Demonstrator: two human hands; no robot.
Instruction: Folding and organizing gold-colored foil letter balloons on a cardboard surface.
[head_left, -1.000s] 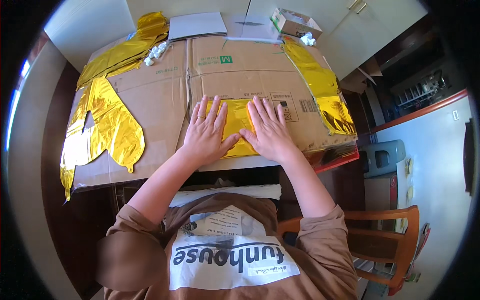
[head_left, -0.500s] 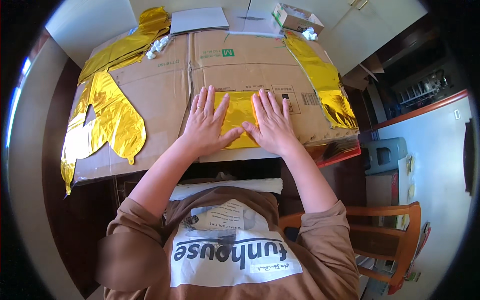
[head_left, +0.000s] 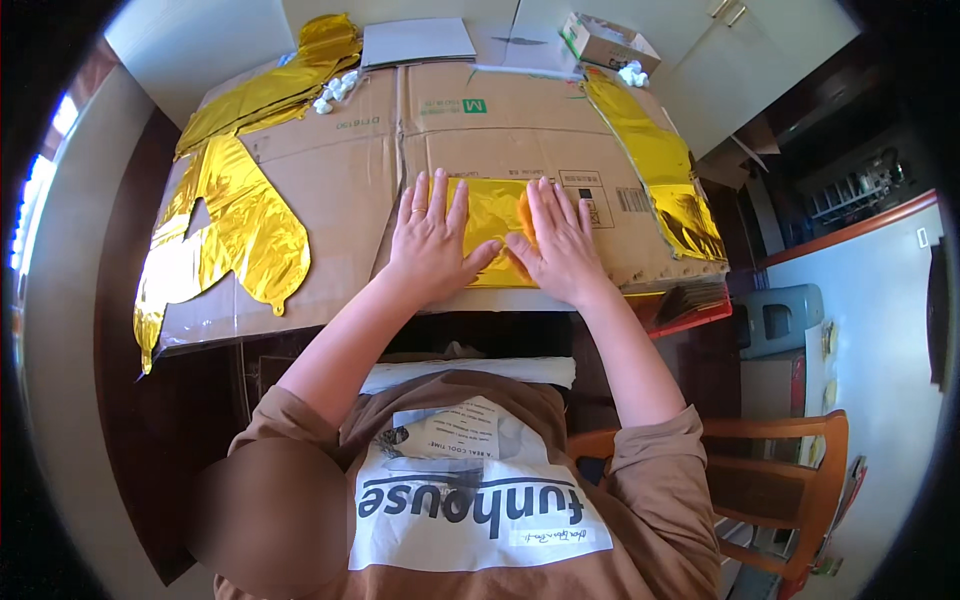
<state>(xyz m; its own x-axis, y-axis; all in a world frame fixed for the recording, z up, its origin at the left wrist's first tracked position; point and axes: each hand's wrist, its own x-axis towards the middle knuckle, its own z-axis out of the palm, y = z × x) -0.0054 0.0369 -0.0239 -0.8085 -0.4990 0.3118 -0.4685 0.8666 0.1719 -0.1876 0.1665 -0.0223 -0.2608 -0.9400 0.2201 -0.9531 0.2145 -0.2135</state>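
Note:
Both my hands lie palm down on a flat, folded piece of shiny gold foil at the near edge of the cardboard. My left hand covers its left side, fingers stretched out and a ring on one of them. Over the right side rests my right hand, also flat, with an orange patch showing beside its index finger. The thumbs point toward each other across the foil. What lies under the palms is hidden. To the left, a flat A-shaped gold foil balloon hangs slightly over the front edge.
Flattened cardboard covers the table. More gold foil pieces lie at the far left, and a long gold foil strip runs along the right. Small white clumps, a white board and an open box sit farther back.
The whole scene has shifted slightly to the right in the picture. Both hands stay flat on the gold foil, with little visible movement against it.

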